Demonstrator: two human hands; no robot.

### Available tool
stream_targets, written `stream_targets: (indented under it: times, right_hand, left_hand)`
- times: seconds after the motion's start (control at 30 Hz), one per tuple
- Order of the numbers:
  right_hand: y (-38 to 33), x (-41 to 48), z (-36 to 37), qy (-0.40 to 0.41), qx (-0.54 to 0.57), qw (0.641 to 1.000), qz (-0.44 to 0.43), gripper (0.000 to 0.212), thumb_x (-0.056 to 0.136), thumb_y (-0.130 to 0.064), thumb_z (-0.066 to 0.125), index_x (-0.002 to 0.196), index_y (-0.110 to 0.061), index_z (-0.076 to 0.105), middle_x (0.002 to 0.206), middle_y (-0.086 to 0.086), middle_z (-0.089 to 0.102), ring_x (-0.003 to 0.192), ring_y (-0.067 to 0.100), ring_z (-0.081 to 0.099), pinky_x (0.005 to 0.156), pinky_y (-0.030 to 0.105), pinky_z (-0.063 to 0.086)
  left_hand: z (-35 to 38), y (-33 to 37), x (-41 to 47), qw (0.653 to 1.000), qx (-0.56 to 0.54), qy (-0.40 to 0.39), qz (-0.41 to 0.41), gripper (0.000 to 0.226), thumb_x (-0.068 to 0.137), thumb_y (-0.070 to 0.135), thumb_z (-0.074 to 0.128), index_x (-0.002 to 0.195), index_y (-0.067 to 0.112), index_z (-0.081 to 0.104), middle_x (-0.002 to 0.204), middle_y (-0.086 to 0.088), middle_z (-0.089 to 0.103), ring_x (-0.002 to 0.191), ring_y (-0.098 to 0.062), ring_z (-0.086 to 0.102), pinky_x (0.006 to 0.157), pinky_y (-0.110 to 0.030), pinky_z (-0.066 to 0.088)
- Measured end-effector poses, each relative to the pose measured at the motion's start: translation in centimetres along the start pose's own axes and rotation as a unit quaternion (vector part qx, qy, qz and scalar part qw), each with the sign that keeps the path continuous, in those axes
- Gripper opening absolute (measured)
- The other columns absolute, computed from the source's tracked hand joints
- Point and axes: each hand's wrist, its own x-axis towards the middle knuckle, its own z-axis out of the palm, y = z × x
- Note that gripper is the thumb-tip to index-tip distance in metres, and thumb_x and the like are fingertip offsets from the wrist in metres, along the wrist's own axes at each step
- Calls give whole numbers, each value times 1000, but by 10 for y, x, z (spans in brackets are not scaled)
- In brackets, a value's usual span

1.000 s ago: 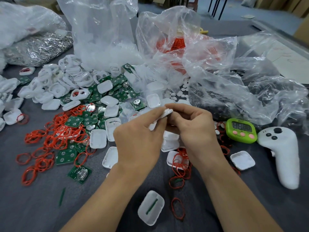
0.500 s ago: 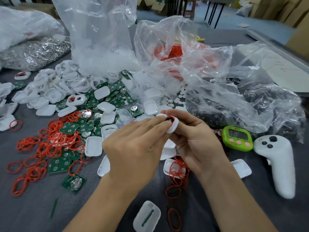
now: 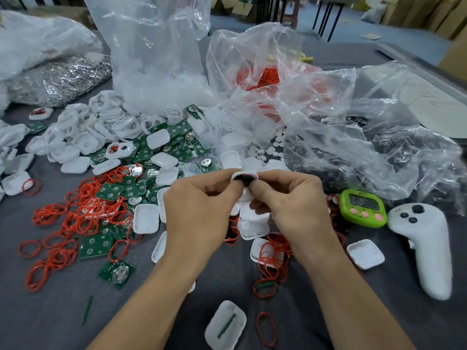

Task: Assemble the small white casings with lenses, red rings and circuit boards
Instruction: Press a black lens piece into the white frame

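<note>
Over a grey worktable (image 3: 50, 324), a person's left hand (image 3: 202, 205) and right hand (image 3: 290, 205) pinch one small white casing (image 3: 243, 176) between curled fingertips, holding it in the air up and to the left of the green timer (image 3: 362, 208). A sliver of red shows in the casing's open face, but it cannot be told whether a ring is seated. The thin plastic shell looks light and stiff, and probably slick. The rim edges, where both hands grip, seem the safest hold, and hard squeezing may pop a fitted part loose. Loose red rings (image 3: 83, 210), seemingly soft and springy, lie heaped well left of the timer among green circuit boards (image 3: 96, 246). Empty casings (image 3: 146, 218) sit between that heap and the timer. A white controller (image 3: 424, 246) lies just right of the timer.
</note>
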Motion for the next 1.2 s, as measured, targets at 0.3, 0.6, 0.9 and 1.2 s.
stream_targets:
  times: [0.3,0.6,0.9,1.2]
  right_hand:
    - [5,-1,4,47,-70,996,31,7,80,-23,81,74,-21,81,56,-6,70,48,3,59,53,22,45]
    - [6,1,5,45,-45,995,73,10,59,-32,76,66,-26,79,59,1,72,48,13,60,55,28,48]
    - [8,0,7,29,-91,995,31,15,80,-29,75,68,-20,78,50,-7,64,46,5,55,52,24,42]
    - [7,-3,8,74,-134,988,-16,12,83,-22,80,71,-20,80,59,-10,72,55,2,66,55,16,48]
  left_hand:
    - [1,3,-1,998,54,-34,27,48,84,24,77,72,70,67,65,28,71,68,3,72,63,-25,57]
    - [4,-4,-1,998,54,-22,12,32,84,21,82,67,47,75,64,27,71,64,9,68,58,-6,47]
    - [6,-4,-2,998,58,1,0,36,80,17,82,61,45,70,58,26,68,56,8,66,53,-5,45]
    - [5,-1,-2,990,127,10,57,25,84,24,80,65,40,75,64,32,67,60,6,65,57,-10,47]
